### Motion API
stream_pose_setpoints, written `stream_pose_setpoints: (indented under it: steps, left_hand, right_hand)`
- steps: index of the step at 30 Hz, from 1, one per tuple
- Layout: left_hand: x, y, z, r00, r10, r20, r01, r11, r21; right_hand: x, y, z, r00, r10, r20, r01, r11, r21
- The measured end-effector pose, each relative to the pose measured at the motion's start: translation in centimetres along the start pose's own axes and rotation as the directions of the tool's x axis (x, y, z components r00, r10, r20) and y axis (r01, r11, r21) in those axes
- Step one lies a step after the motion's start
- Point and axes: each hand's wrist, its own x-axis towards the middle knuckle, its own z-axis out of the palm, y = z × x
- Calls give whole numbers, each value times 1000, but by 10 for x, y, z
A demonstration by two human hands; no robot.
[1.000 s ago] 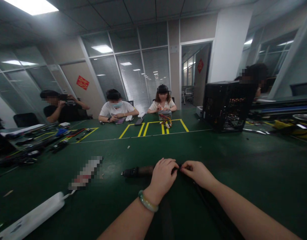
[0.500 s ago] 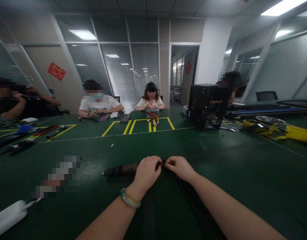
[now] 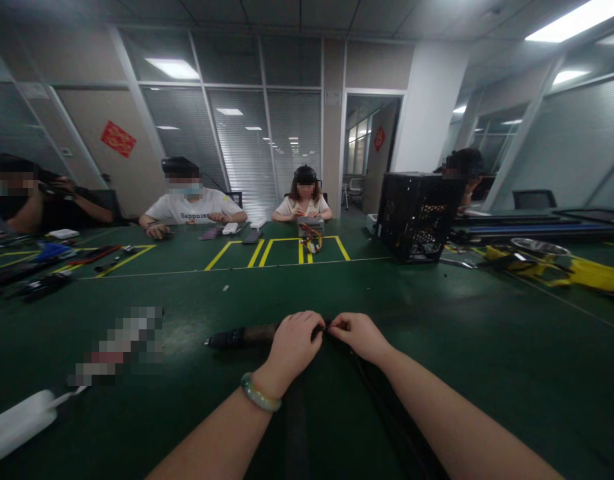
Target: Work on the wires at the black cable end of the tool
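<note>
Electric screwdriver (image 3: 251, 335) rests in the curled left hand (image 3: 294, 343). Right hand (image 3: 359, 337) pinches black cord (image 3: 371, 383) trailing toward the table's (image 3: 467, 320) near edge.

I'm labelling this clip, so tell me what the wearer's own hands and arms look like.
The left hand and right hand wear no gloves, and the visible forearms have no sleeves. A smooth, rounded bangle, mottled green and pale, circles the left wrist.

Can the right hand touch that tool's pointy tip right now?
Probably not easily: the left hand covers part of the dark tool, between its tip and the right hand, which seems to be pinching something dark.
</note>
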Motion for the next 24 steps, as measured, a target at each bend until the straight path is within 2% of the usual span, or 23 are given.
stream_pose_setpoints:
  steps: [24]
  left_hand:
    - [0,-1,2,1000,-19,3,19,1000,14]
  right_hand:
    - [0,-1,-2,1000,-25,13,25,1000,8]
